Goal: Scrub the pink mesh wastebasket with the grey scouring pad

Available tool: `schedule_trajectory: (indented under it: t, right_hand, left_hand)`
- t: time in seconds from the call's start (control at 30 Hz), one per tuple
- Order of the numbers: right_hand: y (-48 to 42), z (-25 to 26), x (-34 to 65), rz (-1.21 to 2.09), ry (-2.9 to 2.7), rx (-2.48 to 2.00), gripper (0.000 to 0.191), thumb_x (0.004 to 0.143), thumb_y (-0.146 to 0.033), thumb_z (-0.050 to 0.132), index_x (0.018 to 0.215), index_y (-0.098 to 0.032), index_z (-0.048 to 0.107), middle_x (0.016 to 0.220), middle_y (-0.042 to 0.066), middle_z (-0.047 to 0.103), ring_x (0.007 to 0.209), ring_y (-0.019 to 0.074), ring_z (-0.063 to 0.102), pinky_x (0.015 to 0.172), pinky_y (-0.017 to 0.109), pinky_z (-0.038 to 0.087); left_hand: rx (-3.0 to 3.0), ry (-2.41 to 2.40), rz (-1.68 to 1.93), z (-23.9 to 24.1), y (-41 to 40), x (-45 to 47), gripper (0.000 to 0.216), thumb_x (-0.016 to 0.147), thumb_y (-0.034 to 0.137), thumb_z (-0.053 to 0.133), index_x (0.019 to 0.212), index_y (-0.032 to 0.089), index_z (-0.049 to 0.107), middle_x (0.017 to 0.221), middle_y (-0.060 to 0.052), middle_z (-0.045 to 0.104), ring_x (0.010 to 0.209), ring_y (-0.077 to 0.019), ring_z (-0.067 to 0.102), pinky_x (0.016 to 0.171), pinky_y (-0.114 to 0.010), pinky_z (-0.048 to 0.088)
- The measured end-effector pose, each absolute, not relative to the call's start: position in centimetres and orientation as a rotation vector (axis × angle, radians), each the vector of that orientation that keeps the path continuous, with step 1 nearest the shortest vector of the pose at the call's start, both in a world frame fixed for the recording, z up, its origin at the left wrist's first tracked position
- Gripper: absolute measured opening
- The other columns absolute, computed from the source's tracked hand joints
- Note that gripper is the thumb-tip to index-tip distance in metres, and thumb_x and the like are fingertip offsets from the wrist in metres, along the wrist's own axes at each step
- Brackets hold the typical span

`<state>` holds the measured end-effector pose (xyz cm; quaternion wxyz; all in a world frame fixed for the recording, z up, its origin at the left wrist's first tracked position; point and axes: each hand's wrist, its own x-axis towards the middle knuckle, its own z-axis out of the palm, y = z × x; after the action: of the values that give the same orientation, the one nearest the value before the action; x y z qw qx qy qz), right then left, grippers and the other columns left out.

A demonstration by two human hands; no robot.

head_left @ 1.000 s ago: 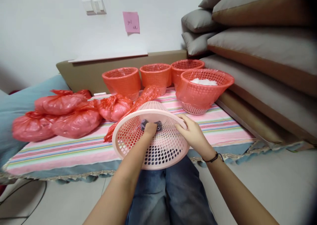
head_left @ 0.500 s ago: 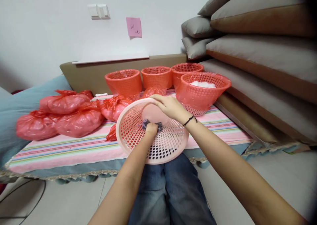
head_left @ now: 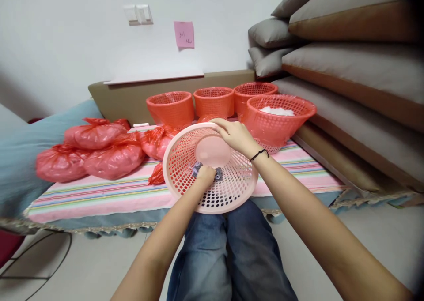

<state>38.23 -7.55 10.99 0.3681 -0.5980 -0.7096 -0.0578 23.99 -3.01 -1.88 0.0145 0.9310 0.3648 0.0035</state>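
Observation:
A pale pink perforated plastic basket [head_left: 238, 184] lies tilted over my knees, its mouth facing me. My left hand [head_left: 206, 175] is inside it, closed around a bunched grey-purple cloth [head_left: 218, 174] that rests against the lower inner wall. Up on the far right of the rim, my right hand [head_left: 234, 135] grips the basket's edge, fingers over the outside and partly hidden. A black cord circles the right wrist.
Several red baskets lined with plastic [head_left: 172, 109] stand along the back; the front right one [head_left: 278, 120] holds something white. Knotted red bags [head_left: 114, 159] are piled left on the striped cloth [head_left: 109, 195]. Stacked grey cushions [head_left: 351, 76] rise at the right.
My left hand and the cloth have shifted slightly toward me along the inner wall, showing more of the basket's bottom. The whole view has swung a little left. My right hand keeps its hold.

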Motion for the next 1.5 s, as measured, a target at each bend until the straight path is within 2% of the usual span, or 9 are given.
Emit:
schedule_trajectory:
  t: [0.1,0.17,0.27,0.47,0.83,1.0,1.13,1.37,1.5]
  right_hand:
    - [-7.7,10.8,38.8,-0.142,-1.795,-1.527,0.033,0.101,-0.034,0.045,0.126,-0.028,0.065,0.125,0.002,0.071,0.112,0.0265,0.067,0.093,0.035,0.049]
    - [-7.8,10.7,39.0,-0.134,-1.783,-1.538,0.033,0.101,-0.036,0.045,0.125,-0.028,0.066,0.124,0.002,0.072,0.111,0.0268,0.068,0.093,0.035,0.048]
    - [-8.0,10.7,39.2,-0.126,-1.776,-1.540,0.033,0.102,-0.037,0.044,0.126,-0.029,0.066,0.123,0.002,0.072,0.109,0.0262,0.068,0.093,0.035,0.048]
    - [-8.1,10.9,39.2,-0.158,-1.741,-1.612,0.033,0.100,-0.036,0.047,0.127,-0.028,0.065,0.119,0.003,0.074,0.102,0.0282,0.070,0.086,0.035,0.049]
    - [-8.8,10.7,39.6,-0.171,-1.720,-1.634,0.032,0.101,-0.034,0.047,0.127,-0.027,0.064,0.115,0.006,0.075,0.097,0.0276,0.070,0.082,0.033,0.047]
    - [-9.5,10.3,40.2,-0.161,-1.605,-1.689,0.033,0.101,-0.034,0.044,0.125,-0.023,0.064,0.107,0.010,0.076,0.093,0.0299,0.070,0.079,0.034,0.047]
    - [-11.1,8.6,41.3,-0.138,-1.415,-1.680,0.034,0.099,-0.033,0.042,0.121,-0.019,0.064,0.104,0.013,0.075,0.094,0.0316,0.069,0.078,0.036,0.047]
    - [-15.0,5.3,40.7,-0.100,-1.394,-1.621,0.034,0.091,-0.029,0.046,0.117,-0.019,0.065,0.102,0.011,0.075,0.092,0.0298,0.070,0.078,0.035,0.047]
    - [-15.3,4.9,39.4,-0.072,-1.357,-1.602,0.035,0.093,-0.030,0.043,0.118,-0.020,0.064,0.096,0.009,0.074,0.085,0.0270,0.069,0.074,0.033,0.047]
  left_hand:
    - [2.945,1.088,-0.188,-1.7,-3.7,23.2,0.033,0.093,0.034,0.062,0.119,0.014,0.062,0.120,-0.011,0.065,0.105,-0.0225,0.065,0.090,-0.044,0.055]
    - [2.972,1.058,-0.276,-1.4,-4.7,22.5,0.021,0.095,0.023,0.058,0.108,0.011,0.068,0.108,-0.014,0.070,0.101,-0.0235,0.068,0.090,-0.041,0.054]
    - [3.006,1.026,-0.340,-0.9,-6.8,21.3,0.028,0.094,0.010,0.046,0.102,0.008,0.072,0.094,-0.019,0.073,0.096,-0.0271,0.071,0.085,-0.038,0.053]
    - [3.026,1.033,-0.400,0.7,-10.8,19.2,0.035,0.094,0.009,0.043,0.119,0.010,0.068,0.099,-0.018,0.073,0.093,-0.0270,0.072,0.077,-0.035,0.054]
    - [2.943,1.041,-0.440,2.8,-16.0,16.5,0.055,0.093,0.007,0.039,0.147,0.015,0.047,0.119,-0.016,0.069,0.112,-0.0282,0.065,0.089,-0.037,0.054]
    - [2.855,1.010,-0.290,3.8,-17.1,16.3,0.063,0.084,0.007,0.048,0.144,0.022,0.049,0.116,-0.012,0.071,0.098,-0.0282,0.071,0.080,-0.037,0.055]
    - [2.780,1.004,-0.008,5.6,-16.3,16.6,0.052,0.084,0.007,0.048,0.131,0.025,0.059,0.111,-0.008,0.073,0.103,-0.0247,0.069,0.085,-0.031,0.052]
    - [2.798,1.414,0.477,6.8,-8.9,20.7,0.053,0.092,0.013,0.041,0.144,0.022,0.048,0.127,-0.011,0.067,0.108,-0.0257,0.067,0.089,-0.033,0.051]
    - [2.899,1.423,0.362,4.2,-4.1,24.6,0.055,0.093,0.013,0.042,0.148,0.022,0.043,0.122,-0.014,0.068,0.101,-0.0248,0.070,0.086,-0.033,0.052]
